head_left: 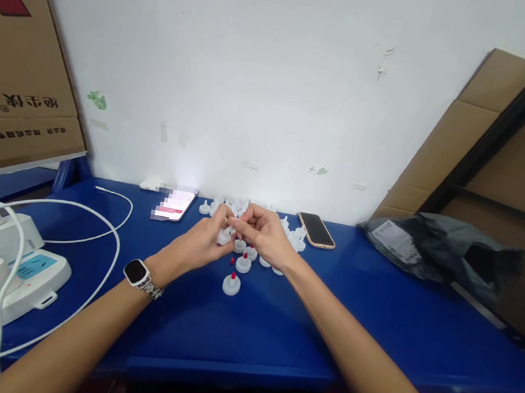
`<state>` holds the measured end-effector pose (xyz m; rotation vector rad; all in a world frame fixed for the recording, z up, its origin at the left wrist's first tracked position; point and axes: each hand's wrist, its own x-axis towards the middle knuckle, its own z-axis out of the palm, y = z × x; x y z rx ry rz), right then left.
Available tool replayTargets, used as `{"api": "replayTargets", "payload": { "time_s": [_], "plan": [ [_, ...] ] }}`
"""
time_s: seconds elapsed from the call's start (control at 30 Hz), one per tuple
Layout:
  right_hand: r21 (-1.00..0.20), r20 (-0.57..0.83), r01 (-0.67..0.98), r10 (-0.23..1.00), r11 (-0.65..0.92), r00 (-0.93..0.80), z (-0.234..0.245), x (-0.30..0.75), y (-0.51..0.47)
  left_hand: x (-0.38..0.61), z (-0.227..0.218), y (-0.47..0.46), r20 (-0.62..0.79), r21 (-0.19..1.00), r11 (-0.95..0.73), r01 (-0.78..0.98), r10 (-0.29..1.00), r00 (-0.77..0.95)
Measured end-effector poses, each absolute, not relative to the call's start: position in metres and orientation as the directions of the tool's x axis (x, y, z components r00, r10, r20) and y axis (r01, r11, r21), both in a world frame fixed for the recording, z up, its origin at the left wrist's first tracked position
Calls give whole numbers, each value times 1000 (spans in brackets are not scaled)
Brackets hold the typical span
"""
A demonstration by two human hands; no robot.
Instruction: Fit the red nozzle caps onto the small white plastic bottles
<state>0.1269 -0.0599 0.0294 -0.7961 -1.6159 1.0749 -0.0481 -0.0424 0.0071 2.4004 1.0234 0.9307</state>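
Note:
My left hand (204, 240), with a watch on its wrist, is closed around a white plastic nozzle cap (224, 237). My right hand (263, 232) meets it at the cap's top, thumb and forefinger pinched together; whatever lies between those fingertips is too small and hidden to make out. Just below the hands, a white nozzle cap with a red tip (243, 263) stands upright on the blue table (288, 336). Nearer to me is another red-tipped nozzle cap (231, 285). A small loose red tip (232, 261) lies beside them. Many plain white nozzle caps (296, 238) sit behind and beside my hands.
A lit phone (182, 204) lies at the back left, a dark-screened phone (317, 230) at the back right. A power strip (45, 273) with white cables takes up the left. A grey plastic bag (436, 247) and cardboard (460, 136) stand right, a carton (22, 59) left.

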Motion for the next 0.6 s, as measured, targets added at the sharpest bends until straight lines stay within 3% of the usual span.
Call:
{"api": "replayTargets", "payload": {
  "time_s": [0.17, 0.4, 0.6],
  "plan": [
    [-937, 296, 51, 864, 345, -406, 33, 133, -61, -52, 6, -43, 372, 542, -686, 486, 714, 593],
    [-931, 330, 31, 877, 363, -350, 25, 128, -66, -48, 6, -45, 364, 637, -660, 399, 714, 599],
    [-912, 326, 117, 868, 393, -374, 20, 132, -59, -49, 2, -41, 321, 608, -651, 455, 725, 609]
  ]
}}
